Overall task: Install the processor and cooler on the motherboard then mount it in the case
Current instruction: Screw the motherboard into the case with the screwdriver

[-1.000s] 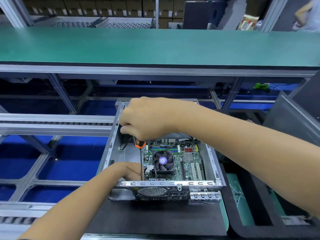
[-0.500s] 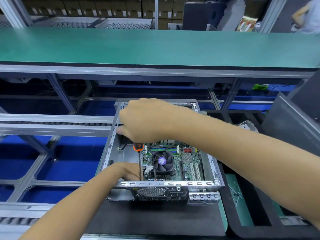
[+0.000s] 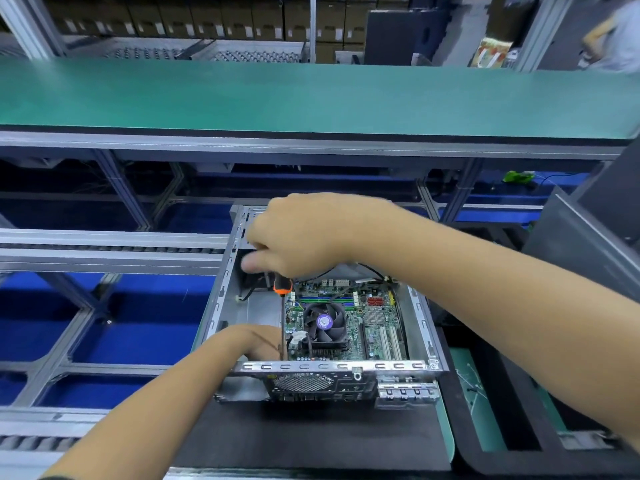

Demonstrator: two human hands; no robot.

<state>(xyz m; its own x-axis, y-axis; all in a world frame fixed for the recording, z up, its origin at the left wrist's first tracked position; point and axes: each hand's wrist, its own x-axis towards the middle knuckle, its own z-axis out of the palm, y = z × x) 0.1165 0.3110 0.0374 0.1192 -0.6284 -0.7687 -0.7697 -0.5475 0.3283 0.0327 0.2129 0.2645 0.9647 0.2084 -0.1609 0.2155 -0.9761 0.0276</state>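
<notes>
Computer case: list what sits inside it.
Inside the computer case lies the motherboard with its cooler fan. The screwdriver reaches in; the left hand hides its tip.

The case [image 3: 221, 296] sits on the surface [image 3: 311, 441], with the motherboard [image 3: 374, 317] in its right part. The cooler [image 3: 325, 323] stands on the board's left half. Left of the board, the left hand [image 3: 256, 341] reaches in. The right hand [image 3: 298, 237] holds a screwdriver [image 3: 283, 289] upright above the board's left edge. Behind runs a conveyor [image 3: 311, 98].
</notes>
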